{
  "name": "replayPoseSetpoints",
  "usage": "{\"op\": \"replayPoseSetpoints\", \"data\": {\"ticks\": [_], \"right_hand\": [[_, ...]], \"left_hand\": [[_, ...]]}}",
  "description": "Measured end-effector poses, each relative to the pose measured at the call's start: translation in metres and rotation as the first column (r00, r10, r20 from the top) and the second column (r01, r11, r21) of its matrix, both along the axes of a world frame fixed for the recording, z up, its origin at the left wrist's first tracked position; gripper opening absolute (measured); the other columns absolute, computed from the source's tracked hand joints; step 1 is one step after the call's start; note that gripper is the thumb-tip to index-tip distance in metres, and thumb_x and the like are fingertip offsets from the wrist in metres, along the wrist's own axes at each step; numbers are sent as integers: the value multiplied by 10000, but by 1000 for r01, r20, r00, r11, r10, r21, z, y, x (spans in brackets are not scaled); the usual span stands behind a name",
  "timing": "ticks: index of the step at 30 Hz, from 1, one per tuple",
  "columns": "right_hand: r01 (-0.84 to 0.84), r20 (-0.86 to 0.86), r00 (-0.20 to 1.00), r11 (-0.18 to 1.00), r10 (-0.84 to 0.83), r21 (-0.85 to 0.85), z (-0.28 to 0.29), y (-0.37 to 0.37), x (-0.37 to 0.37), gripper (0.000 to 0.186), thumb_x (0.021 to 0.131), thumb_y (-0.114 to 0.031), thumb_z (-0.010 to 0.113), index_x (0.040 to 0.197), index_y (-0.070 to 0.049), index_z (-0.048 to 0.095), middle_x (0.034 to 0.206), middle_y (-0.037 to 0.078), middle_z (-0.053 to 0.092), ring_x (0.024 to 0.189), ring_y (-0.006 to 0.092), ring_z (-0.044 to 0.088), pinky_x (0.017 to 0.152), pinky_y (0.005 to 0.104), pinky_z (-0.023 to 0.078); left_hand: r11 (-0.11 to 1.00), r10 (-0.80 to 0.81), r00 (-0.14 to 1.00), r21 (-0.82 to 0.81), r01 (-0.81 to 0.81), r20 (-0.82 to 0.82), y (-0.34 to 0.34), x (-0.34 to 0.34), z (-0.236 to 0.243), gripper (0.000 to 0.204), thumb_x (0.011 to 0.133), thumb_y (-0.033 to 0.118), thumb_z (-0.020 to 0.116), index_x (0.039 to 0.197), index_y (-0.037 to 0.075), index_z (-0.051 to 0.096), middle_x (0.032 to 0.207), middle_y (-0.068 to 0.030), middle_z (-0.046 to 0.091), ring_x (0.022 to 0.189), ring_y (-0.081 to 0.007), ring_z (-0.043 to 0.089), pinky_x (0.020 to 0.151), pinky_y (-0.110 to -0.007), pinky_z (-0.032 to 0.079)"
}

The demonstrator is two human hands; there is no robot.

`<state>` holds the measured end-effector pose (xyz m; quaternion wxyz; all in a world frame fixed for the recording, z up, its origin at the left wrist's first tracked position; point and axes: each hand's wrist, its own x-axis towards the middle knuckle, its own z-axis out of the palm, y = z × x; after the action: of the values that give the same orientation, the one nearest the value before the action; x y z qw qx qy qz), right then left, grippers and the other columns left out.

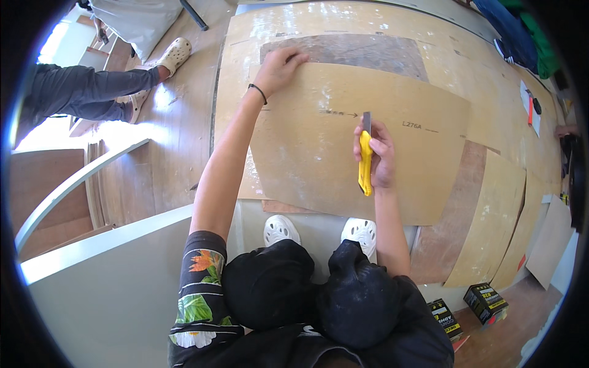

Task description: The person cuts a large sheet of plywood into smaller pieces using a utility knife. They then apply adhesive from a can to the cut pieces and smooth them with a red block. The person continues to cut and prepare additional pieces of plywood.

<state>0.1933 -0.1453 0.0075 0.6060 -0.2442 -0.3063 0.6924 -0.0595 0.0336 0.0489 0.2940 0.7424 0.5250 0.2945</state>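
A large tan laminate sheet [343, 165] with a small printed arrow and marks lies before me, over other sheets on the floor. My left hand [282, 69] is at its far left corner, with fingers bent round the far edge; a dark band circles the wrist. In my right hand [381, 156], over the middle of the sheet, is a yellow utility knife [365, 161]. Its grey blade is out and points away from me. The fingers wrap the knife's handle. Beyond the sheet's far edge shows a dark brown board surface [368, 52].
Brown and tan sheets [485, 221] lie at right. Two black boxes [486, 303] stand at lower right. A red-handled tool [530, 110] lies at far right. Another person's legs [92, 86] are at left, another's [509, 30] at upper right. A pale panel edge [110, 239] runs along my left.
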Motion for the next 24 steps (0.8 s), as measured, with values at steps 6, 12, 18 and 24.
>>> {"op": "replayPoseSetpoints", "data": {"ticks": [6,12,18,24], "right_hand": [[-115,-44,992,993,114,-12,6,-19,20,403,877,-145,577,1259,-14,581,1069,107,622,747,131,619,603,244,508],[-175,-42,984,977,171,-119,1,-30,3,425,868,-142,584,1276,-22,575,1087,97,611,745,126,605,619,239,505],[-149,51,986,973,161,-176,2,-29,2,435,875,-167,596,1281,-18,554,1061,91,615,735,121,595,604,233,496],[-111,9,993,971,116,-209,-4,-28,9,416,904,-148,574,1301,-24,559,1074,85,594,745,98,591,619,222,501]], "left_hand": [[1000,-10,991,-31,6,-133,7,4,6,284,873,308,761,925,35,701,752,-88,646,730,-177,581,715,-334,491],[1000,21,990,-6,-22,-140,3,14,7,287,931,322,687,906,35,680,727,-110,645,700,-237,595,672,-382,467],[989,127,943,108,-97,-309,12,21,-4,368,992,372,574,988,14,662,806,-184,659,729,-320,634,692,-402,477],[863,482,868,104,-494,120,57,-52,-27,448,1021,425,519,1161,26,667,881,-190,700,723,-299,686,685,-418,518]]}}
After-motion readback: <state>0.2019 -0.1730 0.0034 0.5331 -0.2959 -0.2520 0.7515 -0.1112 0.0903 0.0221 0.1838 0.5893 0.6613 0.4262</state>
